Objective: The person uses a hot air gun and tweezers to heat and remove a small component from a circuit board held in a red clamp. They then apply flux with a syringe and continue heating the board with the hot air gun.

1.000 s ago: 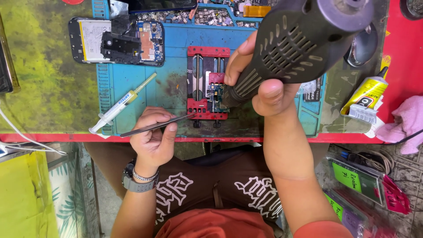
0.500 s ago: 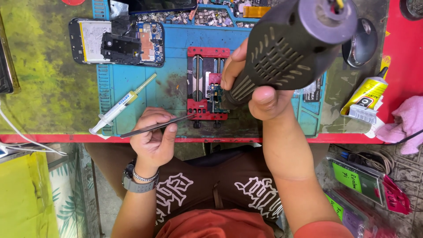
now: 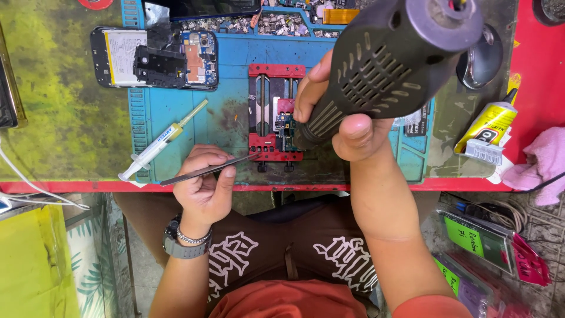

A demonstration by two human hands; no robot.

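Circuit board (image 3: 286, 125) sits clamped in the red holder (image 3: 275, 112) on the blue mat (image 3: 229, 118), near the worktop's (image 3: 70, 118) front edge. My right hand (image 3: 347, 118) has its grip clenched round the dark hot-air gun (image 3: 388, 59), nozzle at the board; since half a second ago the gun has tilted slightly. My left hand (image 3: 203, 182) stays put, pinching tweezers (image 3: 206, 171) whose tip touches the holder. A syringe (image 3: 162, 141) lies left; beyond it the worktop opens out.
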